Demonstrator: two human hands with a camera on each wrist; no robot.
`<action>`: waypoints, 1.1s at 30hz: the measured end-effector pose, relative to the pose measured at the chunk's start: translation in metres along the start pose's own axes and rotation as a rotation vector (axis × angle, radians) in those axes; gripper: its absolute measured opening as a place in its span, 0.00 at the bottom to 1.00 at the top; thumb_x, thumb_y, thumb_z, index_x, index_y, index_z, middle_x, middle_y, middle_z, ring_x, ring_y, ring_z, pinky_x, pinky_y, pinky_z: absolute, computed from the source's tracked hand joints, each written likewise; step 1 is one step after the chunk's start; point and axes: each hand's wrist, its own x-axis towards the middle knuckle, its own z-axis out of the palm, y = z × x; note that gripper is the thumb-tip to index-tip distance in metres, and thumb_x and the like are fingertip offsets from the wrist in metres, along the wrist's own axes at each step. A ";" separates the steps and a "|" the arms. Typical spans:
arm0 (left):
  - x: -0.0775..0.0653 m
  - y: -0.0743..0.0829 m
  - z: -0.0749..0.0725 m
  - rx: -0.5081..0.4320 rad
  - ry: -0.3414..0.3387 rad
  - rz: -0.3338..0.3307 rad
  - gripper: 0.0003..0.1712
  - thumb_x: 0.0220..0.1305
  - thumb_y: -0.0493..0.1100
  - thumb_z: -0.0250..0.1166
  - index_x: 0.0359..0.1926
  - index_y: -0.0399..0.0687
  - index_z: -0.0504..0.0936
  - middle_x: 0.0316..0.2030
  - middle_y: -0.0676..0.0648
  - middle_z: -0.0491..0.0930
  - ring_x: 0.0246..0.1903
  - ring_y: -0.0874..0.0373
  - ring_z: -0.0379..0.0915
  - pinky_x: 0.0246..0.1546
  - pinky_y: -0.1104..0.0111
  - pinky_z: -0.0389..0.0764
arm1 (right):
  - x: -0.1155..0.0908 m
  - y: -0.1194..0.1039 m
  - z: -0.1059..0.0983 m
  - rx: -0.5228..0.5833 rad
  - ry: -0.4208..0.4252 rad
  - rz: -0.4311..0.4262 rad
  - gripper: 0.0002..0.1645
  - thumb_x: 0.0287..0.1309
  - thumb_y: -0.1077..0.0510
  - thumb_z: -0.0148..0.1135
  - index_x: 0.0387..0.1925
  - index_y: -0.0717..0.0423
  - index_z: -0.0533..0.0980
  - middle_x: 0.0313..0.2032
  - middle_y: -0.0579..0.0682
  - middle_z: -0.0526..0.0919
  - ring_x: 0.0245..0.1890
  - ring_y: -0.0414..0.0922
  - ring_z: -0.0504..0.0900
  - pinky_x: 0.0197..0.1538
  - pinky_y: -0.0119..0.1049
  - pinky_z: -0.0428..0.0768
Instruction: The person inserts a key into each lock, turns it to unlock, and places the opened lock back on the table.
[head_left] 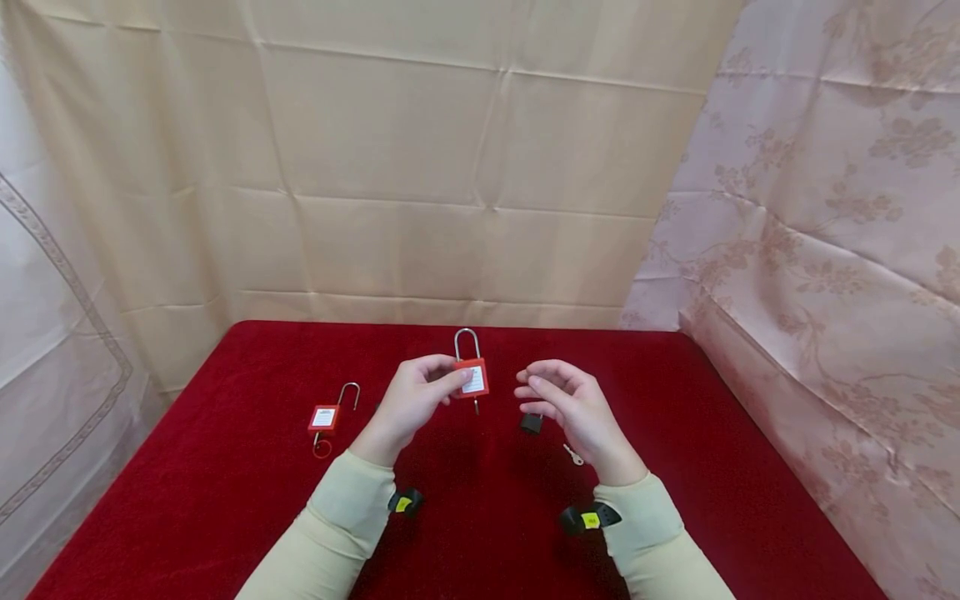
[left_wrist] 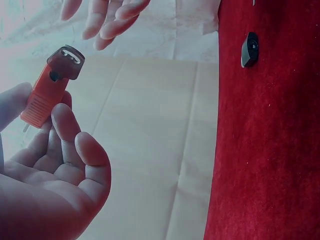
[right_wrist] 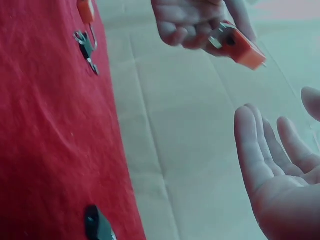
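Observation:
My left hand point(head_left: 405, 400) pinches a red padlock point(head_left: 478, 385) with a white label between thumb and fingers, above the table. Its long metal shackle points up, and a key point(left_wrist: 67, 60) sits in the keyhole at its bottom end. To the right, my right hand point(head_left: 573, 404) hovers apart from the padlock with loosely bent fingers and nothing in them. Beneath the right hand a small black padlock point(head_left: 531, 424) lies on the table, partly covered by the fingers in the head view. A loose key point(head_left: 573, 454) lies beside the right wrist.
Another red padlock point(head_left: 323, 418) lies on the left with its shackle swung out and a red ring point(head_left: 322, 450) at its key end. A small dark item with metal parts point(right_wrist: 86, 46) lies near it. Red cloth covers the table point(head_left: 480, 542); curtains point(head_left: 450, 167) hang behind.

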 end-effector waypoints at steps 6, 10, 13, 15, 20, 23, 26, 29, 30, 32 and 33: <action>0.000 -0.001 0.000 0.000 0.001 -0.004 0.13 0.67 0.40 0.69 0.48 0.34 0.85 0.35 0.45 0.84 0.35 0.54 0.77 0.37 0.59 0.80 | -0.001 -0.006 -0.011 -0.008 0.047 -0.054 0.15 0.70 0.64 0.62 0.55 0.65 0.76 0.49 0.57 0.84 0.47 0.58 0.85 0.48 0.48 0.84; -0.001 -0.001 0.001 -0.006 -0.012 -0.019 0.14 0.66 0.40 0.69 0.49 0.35 0.85 0.37 0.45 0.84 0.35 0.54 0.77 0.37 0.61 0.80 | -0.002 -0.007 -0.014 -0.001 0.057 -0.062 0.14 0.69 0.64 0.62 0.55 0.62 0.77 0.50 0.57 0.84 0.46 0.54 0.85 0.49 0.48 0.84; -0.002 -0.001 0.002 -0.001 -0.029 -0.025 0.15 0.67 0.41 0.69 0.50 0.35 0.84 0.38 0.45 0.84 0.35 0.54 0.77 0.36 0.62 0.80 | -0.003 -0.008 -0.014 -0.005 0.060 -0.065 0.15 0.69 0.64 0.62 0.55 0.62 0.77 0.51 0.62 0.83 0.45 0.52 0.85 0.49 0.47 0.84; -0.003 -0.001 0.003 0.006 -0.044 -0.033 0.15 0.66 0.41 0.69 0.50 0.36 0.85 0.37 0.45 0.85 0.36 0.53 0.78 0.38 0.61 0.80 | -0.002 -0.008 -0.014 -0.015 0.063 -0.066 0.15 0.69 0.64 0.62 0.55 0.62 0.77 0.52 0.64 0.82 0.44 0.51 0.85 0.48 0.46 0.84; -0.003 -0.003 0.007 0.024 -0.073 -0.059 0.16 0.66 0.43 0.70 0.50 0.39 0.85 0.37 0.46 0.85 0.36 0.52 0.79 0.41 0.57 0.81 | -0.001 -0.006 -0.011 -0.068 0.073 -0.062 0.16 0.69 0.63 0.63 0.56 0.62 0.77 0.53 0.68 0.81 0.44 0.52 0.85 0.47 0.45 0.85; -0.003 -0.004 0.010 0.035 -0.084 -0.062 0.17 0.66 0.44 0.70 0.51 0.39 0.85 0.36 0.46 0.85 0.35 0.51 0.79 0.39 0.58 0.81 | 0.000 -0.005 -0.009 -0.105 0.079 -0.063 0.17 0.69 0.63 0.63 0.56 0.64 0.77 0.54 0.70 0.79 0.46 0.54 0.84 0.47 0.46 0.85; -0.003 -0.005 0.013 0.043 -0.100 -0.068 0.17 0.66 0.44 0.70 0.51 0.39 0.85 0.35 0.46 0.85 0.34 0.51 0.79 0.37 0.63 0.80 | 0.000 -0.005 -0.007 -0.139 0.082 -0.063 0.19 0.68 0.62 0.64 0.57 0.64 0.77 0.54 0.69 0.80 0.48 0.57 0.83 0.49 0.51 0.84; -0.004 -0.006 0.015 0.060 -0.126 -0.076 0.16 0.66 0.44 0.70 0.51 0.41 0.85 0.36 0.46 0.85 0.35 0.48 0.80 0.37 0.63 0.80 | -0.001 -0.004 -0.004 -0.172 0.078 -0.059 0.21 0.68 0.61 0.65 0.59 0.63 0.77 0.54 0.68 0.81 0.49 0.59 0.82 0.50 0.52 0.83; -0.005 -0.006 0.016 0.064 -0.135 -0.079 0.16 0.66 0.44 0.70 0.51 0.41 0.86 0.36 0.46 0.85 0.36 0.46 0.80 0.38 0.62 0.80 | -0.001 -0.004 -0.002 -0.182 0.073 -0.059 0.21 0.68 0.60 0.65 0.60 0.63 0.77 0.54 0.67 0.81 0.49 0.58 0.82 0.49 0.51 0.84; -0.005 -0.006 0.017 0.078 -0.154 -0.082 0.15 0.66 0.45 0.70 0.50 0.43 0.86 0.37 0.46 0.85 0.37 0.43 0.80 0.38 0.61 0.81 | 0.000 -0.003 0.001 -0.197 0.066 -0.057 0.22 0.68 0.61 0.65 0.60 0.63 0.77 0.54 0.66 0.82 0.48 0.56 0.83 0.48 0.50 0.84; -0.006 -0.006 0.018 0.084 -0.162 -0.084 0.15 0.66 0.45 0.70 0.50 0.43 0.86 0.38 0.46 0.85 0.38 0.43 0.79 0.39 0.60 0.81 | 0.000 -0.002 0.002 -0.200 0.064 -0.054 0.22 0.68 0.61 0.65 0.60 0.63 0.77 0.54 0.65 0.82 0.48 0.55 0.83 0.48 0.49 0.84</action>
